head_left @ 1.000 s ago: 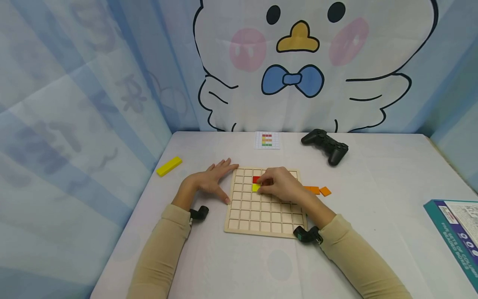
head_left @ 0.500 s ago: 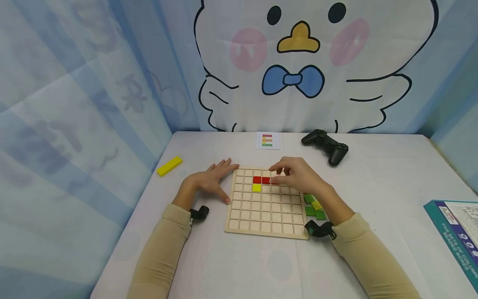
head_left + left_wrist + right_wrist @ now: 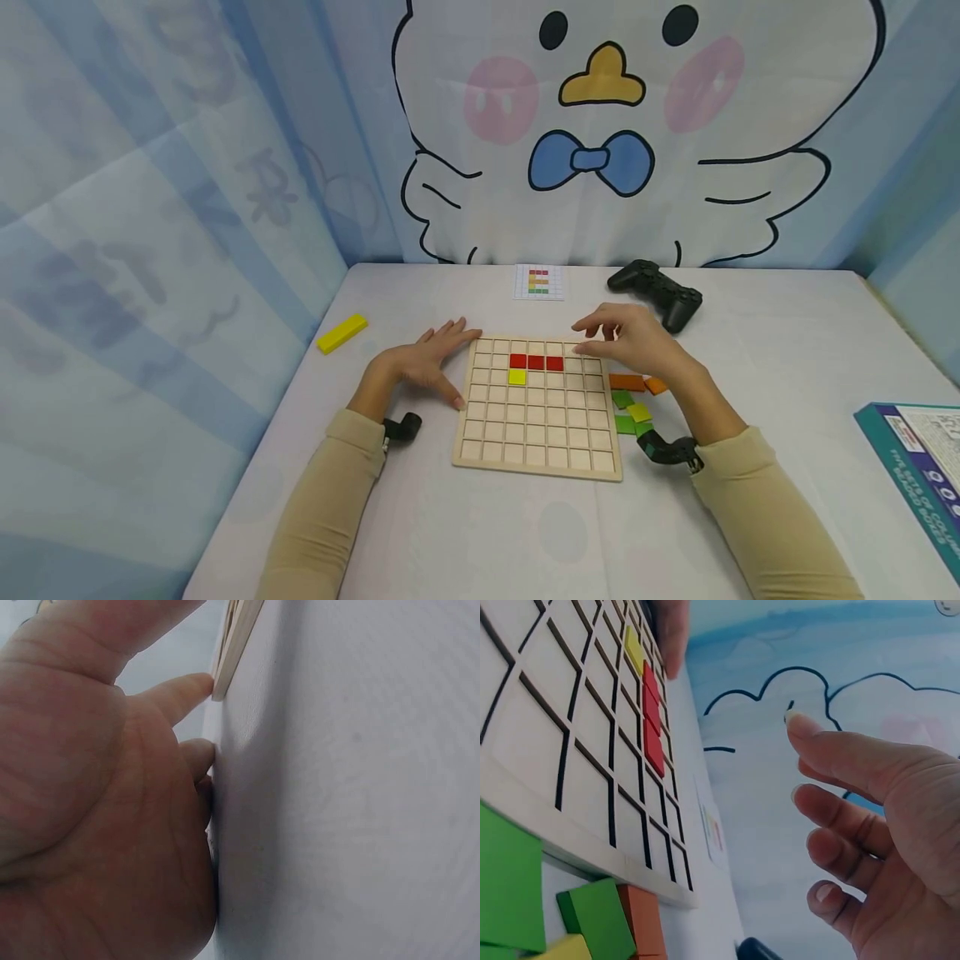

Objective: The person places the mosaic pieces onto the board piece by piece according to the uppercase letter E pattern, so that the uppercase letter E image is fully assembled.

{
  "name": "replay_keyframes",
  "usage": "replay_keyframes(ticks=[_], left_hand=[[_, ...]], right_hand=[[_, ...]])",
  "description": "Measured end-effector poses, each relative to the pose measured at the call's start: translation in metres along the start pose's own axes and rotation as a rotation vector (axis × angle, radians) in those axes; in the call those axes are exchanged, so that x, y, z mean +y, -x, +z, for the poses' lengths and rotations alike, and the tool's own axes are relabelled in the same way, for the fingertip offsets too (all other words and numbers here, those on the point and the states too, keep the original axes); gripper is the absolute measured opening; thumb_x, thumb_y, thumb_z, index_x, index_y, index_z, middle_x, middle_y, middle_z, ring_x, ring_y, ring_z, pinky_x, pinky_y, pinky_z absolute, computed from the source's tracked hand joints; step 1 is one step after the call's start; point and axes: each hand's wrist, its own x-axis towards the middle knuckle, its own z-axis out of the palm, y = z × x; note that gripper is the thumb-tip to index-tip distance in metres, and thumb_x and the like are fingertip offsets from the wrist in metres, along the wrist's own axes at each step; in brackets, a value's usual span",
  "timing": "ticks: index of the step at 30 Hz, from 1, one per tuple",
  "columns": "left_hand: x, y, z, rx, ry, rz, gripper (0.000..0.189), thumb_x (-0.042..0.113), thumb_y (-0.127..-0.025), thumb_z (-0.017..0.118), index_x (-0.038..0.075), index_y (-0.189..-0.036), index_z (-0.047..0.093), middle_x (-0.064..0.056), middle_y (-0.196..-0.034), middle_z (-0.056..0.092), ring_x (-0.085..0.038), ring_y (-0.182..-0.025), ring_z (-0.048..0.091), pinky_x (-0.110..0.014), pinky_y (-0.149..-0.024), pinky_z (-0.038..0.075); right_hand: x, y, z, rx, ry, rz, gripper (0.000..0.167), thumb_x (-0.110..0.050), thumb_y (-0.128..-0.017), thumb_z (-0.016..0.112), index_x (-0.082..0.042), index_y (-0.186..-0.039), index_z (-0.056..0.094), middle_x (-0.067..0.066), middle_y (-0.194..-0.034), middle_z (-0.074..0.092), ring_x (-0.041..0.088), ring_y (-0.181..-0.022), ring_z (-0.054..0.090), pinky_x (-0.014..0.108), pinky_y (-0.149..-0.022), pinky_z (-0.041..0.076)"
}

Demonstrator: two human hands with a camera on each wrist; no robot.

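Note:
A wooden grid board [image 3: 525,433] lies on the white table. Three red tiles [image 3: 536,362] sit side by side in its second row, and one yellow tile [image 3: 517,377] is directly below the leftmost. My left hand [image 3: 423,362] rests at the board's left edge with fingers and thumb spread, touching the rim. Over the board's upper right corner hovers my right hand [image 3: 633,337]. In the right wrist view its thumb and fingers [image 3: 844,806] stand apart with nothing between them. Loose green tiles [image 3: 624,425], a yellow one [image 3: 639,412] and orange ones [image 3: 627,382] lie beside the board's right edge.
Behind the board is a small pattern card [image 3: 538,282] with coloured squares. A black game controller [image 3: 656,292] lies at the back right, a yellow block [image 3: 342,333] at the left. A teal box [image 3: 915,475] stands at the right edge.
My right hand has moved right and away from the red row, uncovering three red tiles and then the loose tiles. The left hand keeps its place on the board's edge.

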Motion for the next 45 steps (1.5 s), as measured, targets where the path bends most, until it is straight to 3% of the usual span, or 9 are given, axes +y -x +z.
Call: replay_keyframes(ticks=[12, 20, 27, 31, 39, 45], left_hand=[[0.001, 0.001, 0.000, 0.004, 0.006, -0.003, 0.131, 0.056, -0.066, 0.093, 0.031, -0.168, 0.014, -0.003, -0.177, -0.009, -0.023, -0.163, -0.012, -0.052, -0.132, -0.006], [0.002, 0.000, 0.000, -0.001, 0.008, -0.003, 0.132, 0.055, -0.067, 0.093, 0.031, -0.169, 0.013, -0.003, -0.177, -0.009, -0.023, -0.163, -0.013, -0.051, -0.131, -0.008], [0.002, 0.000, 0.000, -0.001, 0.005, -0.001, 0.131, 0.055, -0.067, 0.093, 0.030, -0.169, 0.013, -0.004, -0.177, -0.009, -0.024, -0.163, -0.012, -0.051, -0.132, -0.007], [0.003, 0.001, 0.000, 0.001, 0.006, 0.000, 0.131, 0.055, -0.067, 0.093, 0.030, -0.169, 0.013, -0.004, -0.177, -0.009, -0.024, -0.163, -0.012, -0.052, -0.132, -0.007], [0.001, 0.001, 0.000, 0.001, 0.011, 0.011, 0.130, 0.055, -0.068, 0.092, 0.030, -0.169, 0.014, -0.004, -0.177, -0.009, -0.025, -0.163, -0.013, -0.053, -0.131, -0.007], [0.002, 0.001, -0.001, -0.003, 0.013, 0.008, 0.131, 0.055, -0.068, 0.092, 0.030, -0.169, 0.013, -0.004, -0.177, -0.009, -0.024, -0.163, -0.013, -0.052, -0.131, -0.007]], right_hand=[[0.017, 0.010, -0.021, -0.030, 0.002, 0.065, 0.037, -0.025, -0.089, 0.085, -0.010, -0.121, 0.078, 0.010, -0.107, 0.074, 0.023, -0.091, 0.054, 0.031, -0.073, 0.048], [0.030, 0.013, -0.024, -0.139, -0.023, 0.129, 0.033, -0.020, -0.088, 0.085, -0.012, -0.120, 0.079, 0.009, -0.113, 0.076, 0.024, -0.092, 0.054, 0.029, -0.069, 0.048], [0.038, 0.015, -0.026, -0.247, -0.031, 0.177, 0.027, -0.021, -0.088, 0.084, -0.015, -0.114, 0.080, 0.004, -0.103, 0.073, 0.025, -0.092, 0.054, 0.034, -0.070, 0.047], [0.042, 0.014, -0.024, -0.301, -0.026, 0.157, 0.020, -0.020, -0.087, 0.084, -0.015, -0.106, 0.081, 0.001, -0.098, 0.073, 0.024, -0.091, 0.051, 0.033, -0.073, 0.043], [0.049, 0.013, -0.020, -0.364, -0.024, 0.191, 0.012, -0.021, -0.085, 0.086, -0.016, -0.093, 0.079, 0.000, -0.080, 0.065, 0.021, -0.078, 0.052, 0.029, -0.063, 0.042], [0.047, 0.012, -0.018, -0.374, -0.019, 0.192, 0.011, -0.019, -0.085, 0.086, -0.015, -0.092, 0.079, 0.000, -0.080, 0.066, 0.021, -0.077, 0.054, 0.029, -0.065, 0.044]])
